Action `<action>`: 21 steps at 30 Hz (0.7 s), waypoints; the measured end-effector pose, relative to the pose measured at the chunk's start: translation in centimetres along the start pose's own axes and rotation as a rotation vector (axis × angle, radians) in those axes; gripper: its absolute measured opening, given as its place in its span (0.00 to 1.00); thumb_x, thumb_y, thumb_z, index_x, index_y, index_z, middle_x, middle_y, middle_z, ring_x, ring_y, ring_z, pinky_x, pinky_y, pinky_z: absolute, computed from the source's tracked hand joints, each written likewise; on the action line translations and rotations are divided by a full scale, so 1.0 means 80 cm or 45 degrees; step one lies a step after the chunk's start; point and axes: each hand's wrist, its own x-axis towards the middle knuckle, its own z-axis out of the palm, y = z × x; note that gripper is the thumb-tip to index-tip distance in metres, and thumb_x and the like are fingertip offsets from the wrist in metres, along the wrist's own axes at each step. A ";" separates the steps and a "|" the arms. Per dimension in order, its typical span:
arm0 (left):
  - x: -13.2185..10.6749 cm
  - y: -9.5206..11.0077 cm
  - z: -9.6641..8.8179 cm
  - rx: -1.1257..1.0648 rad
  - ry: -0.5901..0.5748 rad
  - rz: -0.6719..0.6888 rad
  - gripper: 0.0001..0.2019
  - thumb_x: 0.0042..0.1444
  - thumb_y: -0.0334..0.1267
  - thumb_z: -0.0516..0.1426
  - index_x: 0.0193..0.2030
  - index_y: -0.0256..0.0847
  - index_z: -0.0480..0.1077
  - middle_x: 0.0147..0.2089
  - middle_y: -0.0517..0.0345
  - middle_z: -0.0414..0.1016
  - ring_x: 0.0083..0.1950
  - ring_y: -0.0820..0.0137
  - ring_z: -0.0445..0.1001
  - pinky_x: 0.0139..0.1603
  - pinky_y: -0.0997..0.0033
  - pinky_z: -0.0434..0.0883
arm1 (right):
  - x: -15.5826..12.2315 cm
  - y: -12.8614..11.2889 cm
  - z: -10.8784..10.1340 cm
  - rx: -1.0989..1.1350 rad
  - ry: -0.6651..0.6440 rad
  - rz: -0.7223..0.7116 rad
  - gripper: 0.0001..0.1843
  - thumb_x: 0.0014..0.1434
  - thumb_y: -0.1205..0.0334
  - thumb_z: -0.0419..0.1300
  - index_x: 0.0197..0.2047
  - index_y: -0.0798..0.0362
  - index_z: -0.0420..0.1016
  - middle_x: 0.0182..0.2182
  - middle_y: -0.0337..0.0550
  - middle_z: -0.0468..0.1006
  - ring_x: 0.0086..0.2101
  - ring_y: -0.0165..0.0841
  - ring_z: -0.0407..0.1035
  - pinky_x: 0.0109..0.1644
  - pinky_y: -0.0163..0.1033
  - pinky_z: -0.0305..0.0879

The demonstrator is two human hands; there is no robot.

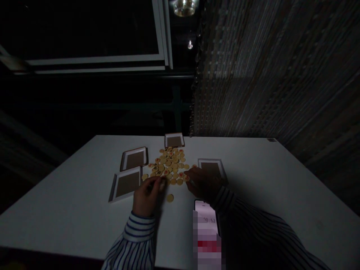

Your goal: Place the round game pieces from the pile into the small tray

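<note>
A heap of round, pale wooden xiangqi pieces [168, 165] lies on the white table, some showing red or black characters, others blank side up. My left hand [146, 197] is closed in a pinch at the heap's near left edge; whatever lies between its fingertips is too dark to make out. My right hand [204, 183] reaches in from the right, its fingers closed around a xiangqi piece with a red mark [186, 178] at the heap's near right edge. A single blank xiangqi piece [170, 198] rests apart from the heap, between both hands.
Shallow open boxes surround the heap: a white one [111, 189] and a brown-rimmed one [122, 160] at left, another [165, 140] behind, and a white one [223, 170] partly behind my right hand. A lit phone [206, 213] lies near my right wrist. Bead curtain [247, 75] hangs beyond.
</note>
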 end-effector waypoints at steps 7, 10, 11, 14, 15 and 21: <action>-0.020 -0.031 0.010 0.208 0.025 0.527 0.10 0.48 0.43 0.57 0.35 0.43 0.73 0.40 0.53 0.75 0.43 0.64 0.71 0.47 0.59 0.67 | 0.002 -0.016 0.019 -0.053 -0.123 0.025 0.11 0.53 0.65 0.53 0.41 0.55 0.68 0.35 0.45 0.72 0.36 0.33 0.65 0.38 0.38 0.60; -0.029 -0.042 0.019 0.340 -0.006 0.681 0.11 0.45 0.44 0.59 0.36 0.44 0.73 0.45 0.51 0.72 0.47 0.61 0.69 0.49 0.55 0.65 | -0.002 -0.017 0.031 -0.066 -0.131 -0.007 0.11 0.52 0.65 0.54 0.40 0.54 0.68 0.36 0.45 0.72 0.37 0.34 0.64 0.38 0.38 0.59; -0.031 -0.045 0.022 0.381 -0.005 0.706 0.12 0.44 0.45 0.59 0.36 0.44 0.73 0.47 0.51 0.71 0.48 0.59 0.67 0.49 0.54 0.64 | -0.003 -0.017 0.035 -0.072 -0.120 -0.017 0.11 0.51 0.65 0.54 0.40 0.54 0.68 0.36 0.45 0.72 0.37 0.34 0.64 0.39 0.38 0.59; -0.036 -0.054 0.027 0.480 0.012 0.722 0.15 0.41 0.47 0.60 0.37 0.45 0.73 0.51 0.50 0.69 0.52 0.56 0.64 0.50 0.52 0.63 | -0.006 -0.015 0.041 -0.083 -0.094 -0.029 0.11 0.51 0.65 0.54 0.40 0.54 0.67 0.36 0.46 0.72 0.37 0.34 0.64 0.39 0.38 0.58; -0.037 -0.057 0.028 0.502 0.015 0.719 0.16 0.40 0.47 0.61 0.37 0.44 0.73 0.52 0.49 0.68 0.52 0.55 0.63 0.49 0.51 0.63 | -0.006 -0.015 0.041 -0.082 -0.098 -0.034 0.11 0.52 0.65 0.54 0.40 0.54 0.67 0.35 0.45 0.72 0.37 0.34 0.64 0.39 0.39 0.58; -0.039 -0.065 0.031 0.558 -0.009 0.700 0.16 0.41 0.48 0.60 0.36 0.44 0.73 0.53 0.49 0.67 0.53 0.53 0.63 0.49 0.50 0.63 | -0.006 -0.019 0.034 -0.081 -0.156 -0.013 0.08 0.55 0.64 0.52 0.39 0.53 0.67 0.34 0.43 0.72 0.36 0.34 0.64 0.40 0.39 0.56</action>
